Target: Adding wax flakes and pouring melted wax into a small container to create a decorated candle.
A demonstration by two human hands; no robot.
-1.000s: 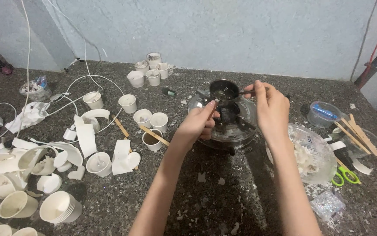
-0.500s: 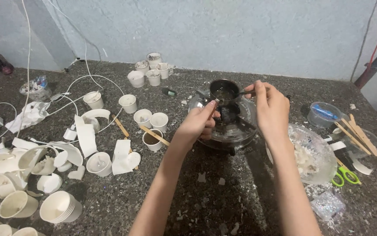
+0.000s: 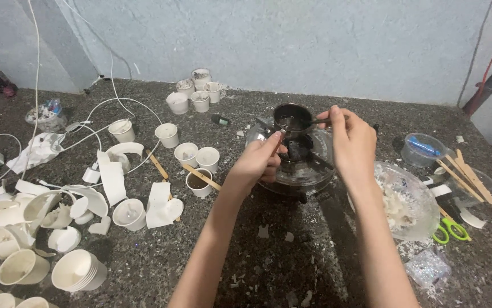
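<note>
Both hands are over the clear glass bowl [image 3: 300, 168] at the middle of the worktop [image 3: 269, 256]. The right hand [image 3: 353, 142] has its fingers closed on the handle of a small dark ladle [image 3: 291, 118], held level just above the bowl, and the left hand [image 3: 257, 162] pinches a thin stick [image 3: 279, 134] whose tip touches the ladle's cup, as if scraping or stirring what is inside; I cannot make out the contents. As for progress, I'd judge the work only partly through: a few small white cups [image 3: 192, 153] near the bowl look filled, one with dark matter and a wooden stick across it, while stacks of empty cups [image 3: 77, 271] and many torn ones lie at the left. To the right sit a glass dish [image 3: 408, 199] of pale flakes, green-handled scissors [image 3: 451, 231], a round plastic tub and more wooden sticks [image 3: 466, 177]. The worktop is dark speckled stone, littered with white scraps and crossed by white cables [image 3: 109, 105]; behind it runs a rough, pale blue-grey wall [image 3: 291, 40].
</note>
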